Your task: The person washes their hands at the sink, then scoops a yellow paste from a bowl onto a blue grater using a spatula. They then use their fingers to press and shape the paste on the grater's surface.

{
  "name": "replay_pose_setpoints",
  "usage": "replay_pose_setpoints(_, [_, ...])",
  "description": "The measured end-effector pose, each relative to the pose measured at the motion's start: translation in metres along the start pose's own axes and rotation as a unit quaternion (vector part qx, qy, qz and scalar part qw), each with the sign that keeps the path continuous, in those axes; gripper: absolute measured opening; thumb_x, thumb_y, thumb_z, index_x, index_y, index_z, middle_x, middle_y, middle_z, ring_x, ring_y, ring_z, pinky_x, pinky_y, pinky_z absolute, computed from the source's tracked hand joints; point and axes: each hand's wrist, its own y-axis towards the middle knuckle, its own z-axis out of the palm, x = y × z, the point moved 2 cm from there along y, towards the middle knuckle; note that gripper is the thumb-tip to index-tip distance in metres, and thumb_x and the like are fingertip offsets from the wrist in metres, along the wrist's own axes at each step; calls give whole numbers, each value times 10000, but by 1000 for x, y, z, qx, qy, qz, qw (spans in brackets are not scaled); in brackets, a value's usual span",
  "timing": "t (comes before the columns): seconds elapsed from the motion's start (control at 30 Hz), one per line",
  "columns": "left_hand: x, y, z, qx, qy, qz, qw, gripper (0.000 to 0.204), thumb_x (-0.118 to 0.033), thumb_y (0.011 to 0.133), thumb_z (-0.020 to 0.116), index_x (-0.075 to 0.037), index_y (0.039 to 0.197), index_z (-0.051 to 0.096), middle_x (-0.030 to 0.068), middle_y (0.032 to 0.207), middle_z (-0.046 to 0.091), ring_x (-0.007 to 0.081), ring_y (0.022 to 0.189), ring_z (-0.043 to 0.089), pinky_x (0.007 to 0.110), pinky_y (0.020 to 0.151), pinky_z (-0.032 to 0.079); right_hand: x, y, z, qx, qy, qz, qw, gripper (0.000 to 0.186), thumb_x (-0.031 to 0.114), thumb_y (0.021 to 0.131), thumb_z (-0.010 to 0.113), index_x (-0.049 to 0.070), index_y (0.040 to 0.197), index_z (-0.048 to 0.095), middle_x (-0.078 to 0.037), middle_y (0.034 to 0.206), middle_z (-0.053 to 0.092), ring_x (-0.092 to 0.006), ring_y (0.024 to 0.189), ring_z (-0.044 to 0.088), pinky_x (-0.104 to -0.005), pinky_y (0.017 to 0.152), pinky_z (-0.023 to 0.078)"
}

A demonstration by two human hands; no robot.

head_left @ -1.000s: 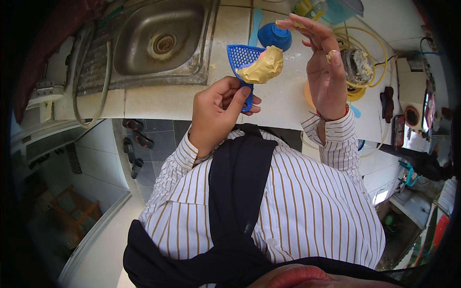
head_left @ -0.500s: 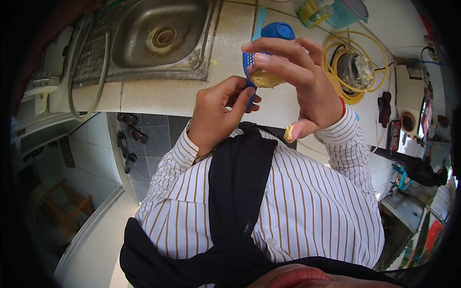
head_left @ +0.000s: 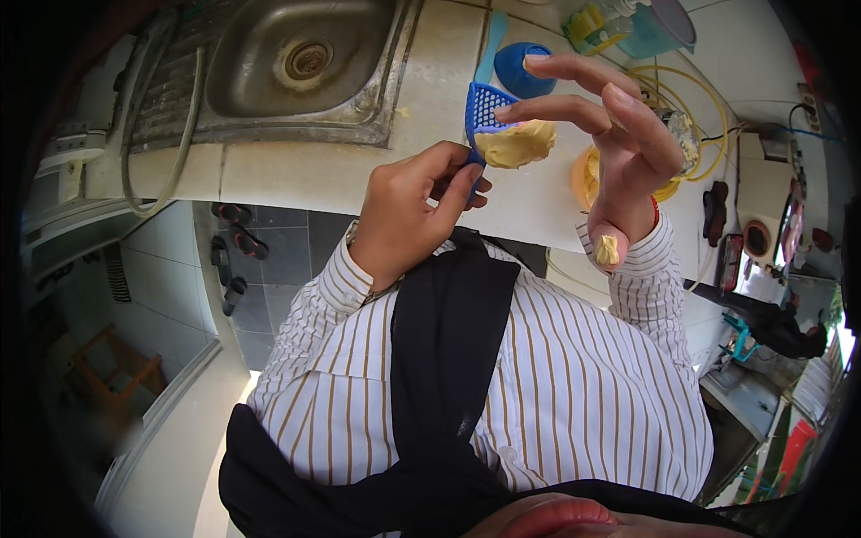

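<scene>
My left hand [head_left: 395,211] is closed round the handle of a blue perforated scoop [head_left: 484,100], held above the counter's front edge. A lump of soft, pale yellow paste [head_left: 520,146] clings to the scoop's right side. Over it is my right hand [head_left: 632,148], open with the fingers spread. One fingertip reaches the scoop's holed face; whether it presses on it I cannot tell. A dab of the same paste sits on the right thumb tip. Behind the scoop stands a round blue container [head_left: 523,69], with a light blue flat-bladed tool [head_left: 491,47] beside it.
To the left is a steel sink [head_left: 395,72] with a pale hose [head_left: 195,117]. An orange-yellow tub [head_left: 585,179], partly behind my right hand, stands on the white counter [head_left: 350,166]. Coiled yellow hose [head_left: 717,94] lies farther right. A pump bottle [head_left: 596,22] and a teal container [head_left: 659,34] stand behind.
My right hand has drawn back to the right, its fingers spreading wider and uncovering the paste and the scoop's holes. The left hand keeps its grip on the handle.
</scene>
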Motion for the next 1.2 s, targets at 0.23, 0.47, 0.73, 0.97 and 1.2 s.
replay_pose_setpoints(0.23, [2, 1, -1, -1, 10, 12, 1000, 96, -32, 875, 550, 52, 910, 578, 108, 751, 668, 164, 702, 685, 243, 613, 547, -1, -4, -7, 63, -20, 4, 998, 865, 726, 775, 409, 111, 1355, 228, -326, 1202, 430, -382, 1029, 569, -462, 760, 512])
replay_pose_setpoints(0.47, [2, 3, 2, 13, -13, 2, 1000, 111, -40, 883, 545, 56, 931, 571, 117, 764, 670, 164, 695, 683, 238, 613, 544, 9, 4, 3, 90, -91, 6, 992, 862, 754, 778, 358, 122, 1353, 247, -299, 1172, 513, -298, 981, 606, -415, 859, 322])
replay_pose_setpoints(0.73, [5, -1, -1, 29, -162, -103, 981, 153, -65, 902, 533, 86, 926, 547, 150, 772, 658, 176, 687, 671, 244, 609, 548, 13, -9, 19, 3, -105, -47, 993, 742, 719, 803, 359, 131, 1253, 407, -227, 1174, 538, -250, 926, 619, -416, 926, 268])
replay_pose_setpoints(0.97, [12, -3, -6, 31, -207, -178, 962, 176, -85, 908, 531, 88, 937, 536, 161, 784, 655, 182, 678, 670, 239, 587, 542, 17, -30, 48, -61, -116, -26, 991, 702, 675, 835, 371, 134, 1282, 390, -214, 1167, 548, -225, 909, 640, -420, 970, 234])
replay_pose_setpoints(1.2, [16, -5, -5, 29, -222, -173, 959, 183, -94, 910, 532, 84, 952, 536, 162, 785, 654, 182, 678, 668, 245, 588, 542, 21, -37, 59, -76, -147, 3, 986, 656, 624, 862, 398, 116, 1278, 392, -221, 1152, 551, -230, 923, 644, -395, 999, 188])
